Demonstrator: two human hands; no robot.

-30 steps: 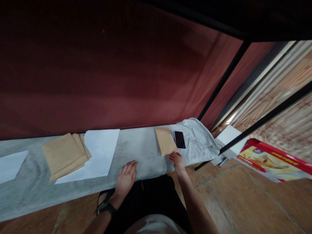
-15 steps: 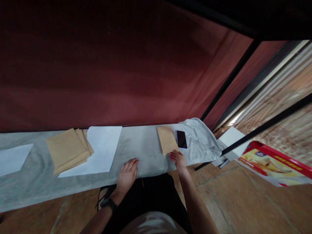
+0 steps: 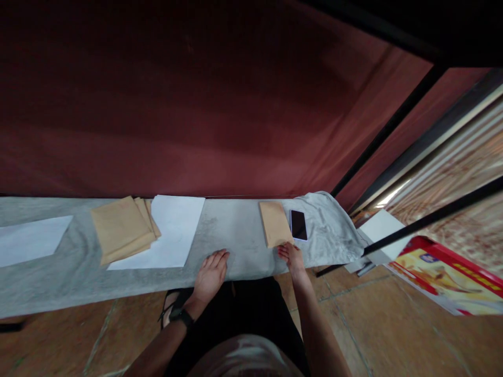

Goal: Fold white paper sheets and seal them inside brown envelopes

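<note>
My left hand [image 3: 211, 272] lies flat, palm down, on the grey cloth [image 3: 231, 225] near the table's front edge, fingers stretched and nothing held. A small stack of brown paper envelopes [image 3: 275, 224] lies to the right of it. At the stack's near right corner my right hand [image 3: 291, 255] has its fingers curled, with the thumb side against the edge; the fingertips are partly hidden. Just right of the stack is a phone [image 3: 299, 225] with a dark screen. On the left, several larger brown envelopes [image 3: 123, 226] overlap sheets of white paper [image 3: 176, 230].
Another white sheet [image 3: 35, 240] lies at the far left. A dark red panel [image 3: 196, 131] rises behind the table. Black metal bars [image 3: 393, 120] slant at the right, near a red and yellow box [image 3: 444, 272] and a white board [image 3: 381, 230].
The view has shifted a little, so everything on the table sits slightly farther right. Both hands keep about the same places relative to the cloth and the envelope stack.
</note>
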